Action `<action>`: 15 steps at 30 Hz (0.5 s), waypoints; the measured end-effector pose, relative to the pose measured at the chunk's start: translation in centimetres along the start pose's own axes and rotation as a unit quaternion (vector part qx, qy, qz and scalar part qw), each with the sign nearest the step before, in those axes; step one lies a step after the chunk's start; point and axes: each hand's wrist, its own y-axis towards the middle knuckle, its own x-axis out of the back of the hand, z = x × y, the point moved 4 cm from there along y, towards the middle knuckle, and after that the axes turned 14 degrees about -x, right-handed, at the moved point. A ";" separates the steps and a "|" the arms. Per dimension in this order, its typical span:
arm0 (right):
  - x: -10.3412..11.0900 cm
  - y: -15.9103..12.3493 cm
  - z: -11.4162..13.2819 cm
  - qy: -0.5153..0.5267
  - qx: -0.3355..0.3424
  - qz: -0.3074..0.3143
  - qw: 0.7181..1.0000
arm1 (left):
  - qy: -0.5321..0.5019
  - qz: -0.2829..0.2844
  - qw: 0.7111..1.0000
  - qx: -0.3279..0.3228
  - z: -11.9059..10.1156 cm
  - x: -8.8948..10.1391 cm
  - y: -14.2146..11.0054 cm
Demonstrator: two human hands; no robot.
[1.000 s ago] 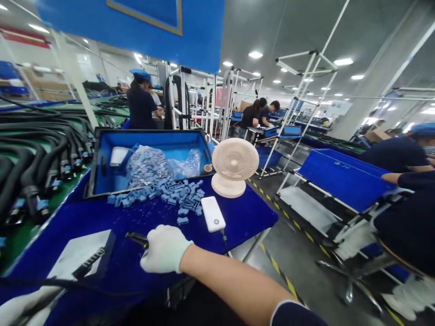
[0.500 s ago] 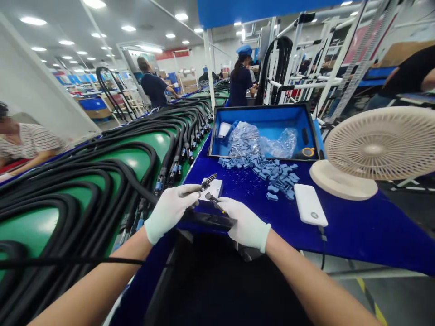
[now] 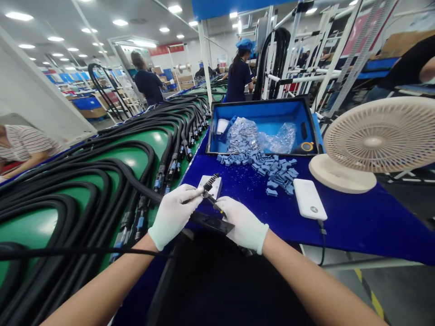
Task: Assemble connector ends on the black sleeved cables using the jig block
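Observation:
My left hand (image 3: 176, 213), in a white glove, pinches a black cable end (image 3: 210, 182) with a ribbed, spring-like tip pointing up and right. My gloved right hand (image 3: 245, 225) is closed on a black hand tool (image 3: 215, 203) with a yellow mark; its exact kind is hard to make out. The tool's tip meets the cable end close to my left fingertips. Behind the tip lies a pale rectangular block (image 3: 215, 189) on the blue tabletop (image 3: 244, 199). Across the front, below both hands, runs a dark flat strip (image 3: 212, 222).
Loose blue clips (image 3: 275, 174) spill before a blue bin (image 3: 307, 117) holding bagged clips. Right of them are a white power bank (image 3: 310, 199) and a beige fan (image 3: 374, 140). Black hoses (image 3: 136, 147) cover the green bench on the left. A co-worker (image 3: 238, 77) stands beyond the bin.
The view has swung left. My right hand has brought the tool over to my left hand, and the tool's tip now meets the cable end, where half a second ago they looked apart.

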 end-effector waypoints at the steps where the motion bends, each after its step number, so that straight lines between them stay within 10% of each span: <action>1: -0.2 0.0 -0.3 -0.014 -0.008 -0.007 1.000 | 0.000 0.005 1.000 0.000 0.1 0.0 0.0; 10: -0.4 -0.1 -0.4 -0.053 -0.028 -0.030 0.998 | -0.098 0.174 0.980 0.007 1.1 0.7 4.3; 15: 0.0 -0.3 -1.1 0.024 -0.102 -0.030 0.994 | -0.128 0.162 0.978 0.040 0.7 0.5 5.3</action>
